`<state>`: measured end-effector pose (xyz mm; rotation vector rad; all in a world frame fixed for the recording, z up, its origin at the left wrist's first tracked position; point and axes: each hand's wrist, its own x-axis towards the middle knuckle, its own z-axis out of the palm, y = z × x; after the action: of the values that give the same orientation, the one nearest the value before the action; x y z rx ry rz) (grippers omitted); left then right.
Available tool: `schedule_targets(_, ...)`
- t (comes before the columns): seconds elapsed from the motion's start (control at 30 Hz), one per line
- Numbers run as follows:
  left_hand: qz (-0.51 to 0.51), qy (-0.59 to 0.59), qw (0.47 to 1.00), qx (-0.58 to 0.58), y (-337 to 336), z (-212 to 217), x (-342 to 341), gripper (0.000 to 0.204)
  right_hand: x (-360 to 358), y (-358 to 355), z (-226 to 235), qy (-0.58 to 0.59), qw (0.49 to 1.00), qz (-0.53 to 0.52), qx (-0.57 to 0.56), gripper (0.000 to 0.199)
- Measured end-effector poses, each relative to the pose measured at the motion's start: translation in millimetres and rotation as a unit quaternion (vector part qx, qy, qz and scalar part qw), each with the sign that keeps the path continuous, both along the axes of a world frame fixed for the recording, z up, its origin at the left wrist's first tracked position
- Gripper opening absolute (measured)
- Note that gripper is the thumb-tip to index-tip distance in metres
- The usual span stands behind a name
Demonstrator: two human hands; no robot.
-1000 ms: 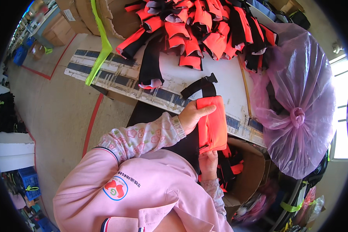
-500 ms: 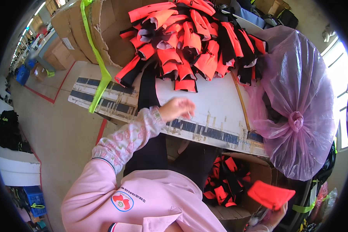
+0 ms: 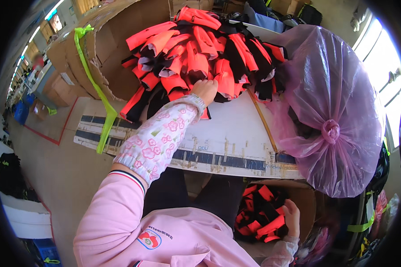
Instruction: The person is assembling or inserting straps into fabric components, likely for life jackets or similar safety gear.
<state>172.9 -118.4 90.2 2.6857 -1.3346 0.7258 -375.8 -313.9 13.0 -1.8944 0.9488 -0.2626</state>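
Observation:
A heap of neon orange-and-black fabric pieces [image 3: 196, 58], tube-like with pale linings, lies on the far part of a white board. My left hand [image 3: 205, 91] reaches into its near edge, with curled fingers closed on one piece; the fingertips are partly hidden by the fabric. Below the board's right part stands an open cardboard box [image 3: 300, 196] with more of these pieces [image 3: 263, 213] in it. My right hand [image 3: 292, 218] is over the right side of that box, fingers stretched out and holding nothing I can see. An orange piece [image 3: 270, 226] lies beside its fingers.
The white board [image 3: 240, 129] has worn tape along its near edge. A large tied pink plastic bag [image 3: 338, 107] bulges at its right. Behind and left stands a big open cardboard carton [image 3: 116, 40] with a neon yellow strip [image 3: 91, 73] hanging over it.
My left hand has moved away from me, from above the bare board to the heap. My right hand has moved left to the box and let go of its orange piece.

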Motion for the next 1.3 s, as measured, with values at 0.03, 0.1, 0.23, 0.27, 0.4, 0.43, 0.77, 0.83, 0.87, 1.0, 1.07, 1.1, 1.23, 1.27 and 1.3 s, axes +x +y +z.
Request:
schedule_targets(0.03,0.002,0.076,0.994,-0.078,1,0,-4,0.021,14,7,5,0.012,0.999,0.028,0.009,0.032)
schedule_targets(0.1,-0.002,0.16,0.952,-0.261,3,-1,-23,0.019,39,21,14,0.024,0.998,0.051,0.023,0.031)
schedule_targets(0.23,-0.035,0.716,0.445,-0.537,32,-22,-96,0.029,94,44,21,-0.064,0.987,0.145,0.016,0.03)
schedule_targets(0.27,-0.013,0.767,0.362,-0.53,39,-31,-126,0.03,110,53,24,-0.094,0.983,0.152,0.045,0.031)
schedule_targets(0.4,0.005,0.841,0.268,-0.469,62,-63,-235,0.026,173,93,34,-0.201,0.944,0.213,0.152,0.069)
schedule_targets(0.43,0.025,0.851,0.272,-0.448,65,-68,-249,0.027,185,105,43,-0.214,0.934,0.244,0.147,0.073)
schedule_targets(0.77,-0.044,0.916,0.183,-0.353,121,-84,-265,0.036,207,144,36,-0.112,0.942,0.316,-0.022,0.062)
schedule_targets(0.83,-0.027,0.904,0.186,-0.384,131,-87,-260,0.038,204,150,40,-0.114,0.93,0.348,-0.021,0.065)
schedule_targets(0.87,-0.026,0.904,0.184,-0.385,133,-88,-258,0.038,203,152,41,-0.118,0.918,0.378,-0.023,0.068)
schedule_targets(1.0,-0.008,0.908,0.162,-0.387,134,-90,-258,0.038,206,165,28,-0.086,0.941,0.325,0.031,0.068)
schedule_targets(1.07,0.004,0.904,0.171,-0.392,134,-87,-257,0.037,209,170,35,-0.086,0.946,0.306,0.066,0.066)
schedule_targets(1.1,0.005,0.904,0.167,-0.394,136,-84,-255,0.036,211,171,37,-0.089,0.949,0.284,0.1,0.064)
schedule_targets(1.23,0.02,0.9,0.174,-0.399,140,-79,-243,0.03,218,175,24,-0.125,0.973,0.188,0.055,0.055)
schedule_targets(1.27,0.021,0.9,0.173,-0.4,140,-82,-241,0.03,221,179,22,-0.124,0.973,0.189,0.055,0.055)
schedule_targets(1.3,0.037,0.892,0.18,-0.414,141,-88,-240,0.027,223,183,18,-0.147,0.975,0.166,0.028,0.055)
